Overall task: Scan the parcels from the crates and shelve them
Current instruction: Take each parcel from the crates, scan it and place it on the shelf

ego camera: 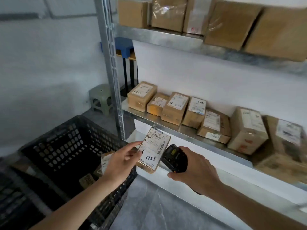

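Both hands are up before the shelving; my left hand [122, 161] pinches a parcel [153, 149] by its left edge, label facing me, marked 3753; my right hand [193, 170] is curled round a black scanner [174, 157], just beside the parcel's right edge; below left, a black crate [66, 146] holds more parcels; beyond, the middle shelf [166, 128] carries a row of labelled boxes.

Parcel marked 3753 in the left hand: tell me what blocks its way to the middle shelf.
Nothing visible blocks it. The parcel, held by the left hand, sits just below the middle shelf, whose front edge is open, though boxes fill most of it.
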A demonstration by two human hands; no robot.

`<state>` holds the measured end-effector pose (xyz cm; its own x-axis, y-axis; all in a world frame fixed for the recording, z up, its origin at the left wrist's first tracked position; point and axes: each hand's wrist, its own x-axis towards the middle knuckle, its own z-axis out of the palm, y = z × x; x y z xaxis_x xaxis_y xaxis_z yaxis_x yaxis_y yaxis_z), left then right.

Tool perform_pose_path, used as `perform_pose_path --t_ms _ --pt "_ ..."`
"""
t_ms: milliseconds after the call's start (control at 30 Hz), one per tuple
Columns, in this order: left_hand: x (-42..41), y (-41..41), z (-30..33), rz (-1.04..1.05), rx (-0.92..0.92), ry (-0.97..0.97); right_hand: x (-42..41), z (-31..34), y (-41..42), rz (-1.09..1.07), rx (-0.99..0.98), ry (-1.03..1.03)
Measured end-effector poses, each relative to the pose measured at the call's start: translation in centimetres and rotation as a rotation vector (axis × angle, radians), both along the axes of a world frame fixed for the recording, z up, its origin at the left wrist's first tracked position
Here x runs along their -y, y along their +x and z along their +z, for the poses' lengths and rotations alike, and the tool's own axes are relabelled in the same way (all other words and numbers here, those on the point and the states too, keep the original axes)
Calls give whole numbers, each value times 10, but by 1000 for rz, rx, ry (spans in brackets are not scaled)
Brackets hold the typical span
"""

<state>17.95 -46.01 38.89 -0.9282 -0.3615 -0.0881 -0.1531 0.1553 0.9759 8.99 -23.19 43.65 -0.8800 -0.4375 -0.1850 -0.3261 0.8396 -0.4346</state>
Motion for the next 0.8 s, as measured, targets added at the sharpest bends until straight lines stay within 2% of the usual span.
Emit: perform_pose_path --t_ms 167,400,567,800 --pt "-90 -2 25 -74 -47 -72 -103 32 13 -10 -74 117" --pt "-200 -29 99 -176 -138 -133 -228 116 24 -81 -240 150" --pt "-261 -44 156 -271 -203 -200 -298 180 35 -163 -326 211" --pt "-316 -47 221 -349 -271 -265 -365 251 67 -266 -313 344"
